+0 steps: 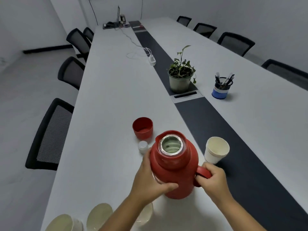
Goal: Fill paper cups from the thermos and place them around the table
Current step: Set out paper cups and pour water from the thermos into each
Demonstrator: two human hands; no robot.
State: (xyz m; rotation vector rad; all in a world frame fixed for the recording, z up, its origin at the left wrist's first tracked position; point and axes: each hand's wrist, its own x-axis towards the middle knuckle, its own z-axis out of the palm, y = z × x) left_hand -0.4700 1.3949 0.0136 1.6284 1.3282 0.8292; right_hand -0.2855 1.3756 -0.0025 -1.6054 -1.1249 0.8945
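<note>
Head view: both hands' fingers grip the uncapped thermos (pixel 173 165), right hand (pixel 210 178) on its handle, left hand (pixel 150 178) on its body.

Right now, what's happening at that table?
A person is handling a red thermos on the white conference table. The left hand grips its body and the right hand grips the handle. The thermos is open: its red cap sits upturned just beyond it, with a small white stopper beside that. A stack of paper cups stands to the right, the top one looks empty. More paper cups sit at the near edge; their contents are unclear.
</note>
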